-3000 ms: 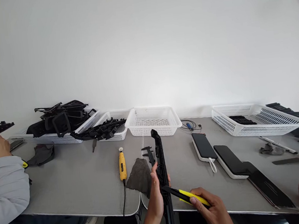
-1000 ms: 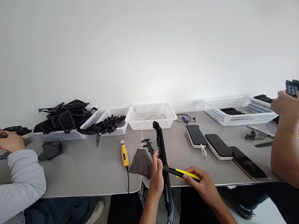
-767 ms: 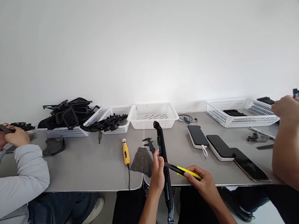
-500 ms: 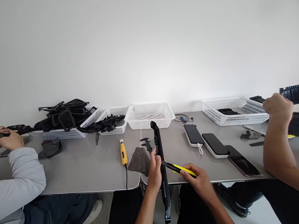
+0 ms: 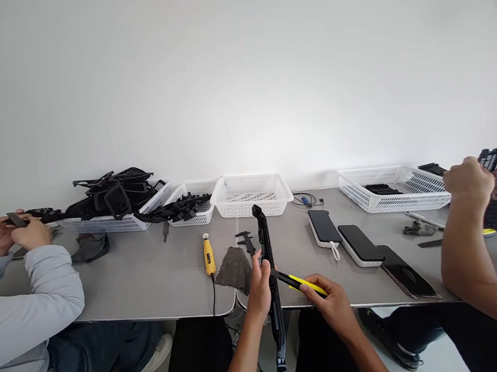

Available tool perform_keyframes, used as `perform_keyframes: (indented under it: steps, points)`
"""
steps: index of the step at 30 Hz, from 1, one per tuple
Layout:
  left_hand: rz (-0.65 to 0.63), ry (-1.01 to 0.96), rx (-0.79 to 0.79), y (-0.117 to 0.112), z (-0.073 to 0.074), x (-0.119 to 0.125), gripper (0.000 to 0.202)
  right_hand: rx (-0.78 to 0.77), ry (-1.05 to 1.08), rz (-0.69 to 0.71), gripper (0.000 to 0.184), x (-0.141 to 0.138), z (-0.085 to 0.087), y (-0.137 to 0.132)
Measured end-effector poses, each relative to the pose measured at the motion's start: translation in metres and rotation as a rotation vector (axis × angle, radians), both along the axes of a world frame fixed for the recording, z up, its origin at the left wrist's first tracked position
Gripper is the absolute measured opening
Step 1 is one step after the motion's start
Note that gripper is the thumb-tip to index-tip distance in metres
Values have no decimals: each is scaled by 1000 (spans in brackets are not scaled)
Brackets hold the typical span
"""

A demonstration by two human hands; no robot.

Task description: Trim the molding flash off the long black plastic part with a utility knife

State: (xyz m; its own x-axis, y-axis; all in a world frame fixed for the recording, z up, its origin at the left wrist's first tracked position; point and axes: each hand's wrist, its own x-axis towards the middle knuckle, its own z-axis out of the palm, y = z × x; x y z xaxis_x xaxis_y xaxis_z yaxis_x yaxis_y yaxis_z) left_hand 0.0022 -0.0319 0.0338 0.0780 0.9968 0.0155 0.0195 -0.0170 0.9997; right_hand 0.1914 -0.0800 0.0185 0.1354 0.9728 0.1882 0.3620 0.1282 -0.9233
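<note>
A long, narrow black plastic part (image 5: 277, 319) stands nearly upright in front of me, its lower end hanging past the table edge. My left hand (image 5: 259, 285) is closed around its middle. In my right hand (image 5: 329, 302) is a yellow and black utility knife (image 5: 300, 282), held at a slant. The knife's tip meets the part close to my left thumb; whether the blade touches the plastic I cannot tell. Behind my left hand a grey cloth (image 5: 234, 270) and a black caliper (image 5: 246, 242) lie on the table.
A yellow rotary tool (image 5: 209, 258) lies left of the cloth. White baskets (image 5: 254, 214) line the wall, some with black parts. Phones and power banks (image 5: 361, 245) lie to the right. Co-workers' arms (image 5: 48, 287) flank me on both sides, each person handling black pieces.
The view has shifted slightly, so everything sits a little lower and further right. My hands keep nearly the same pose on the part and knife. The right co-worker's black piece has tilted.
</note>
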Motion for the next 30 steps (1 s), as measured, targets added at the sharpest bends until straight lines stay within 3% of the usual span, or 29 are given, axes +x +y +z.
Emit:
perform_keyframes:
  steps: [30]
  points:
    - [-15,-84,-34,2,4,0,82,14,-12,-8,49,-1,0,0]
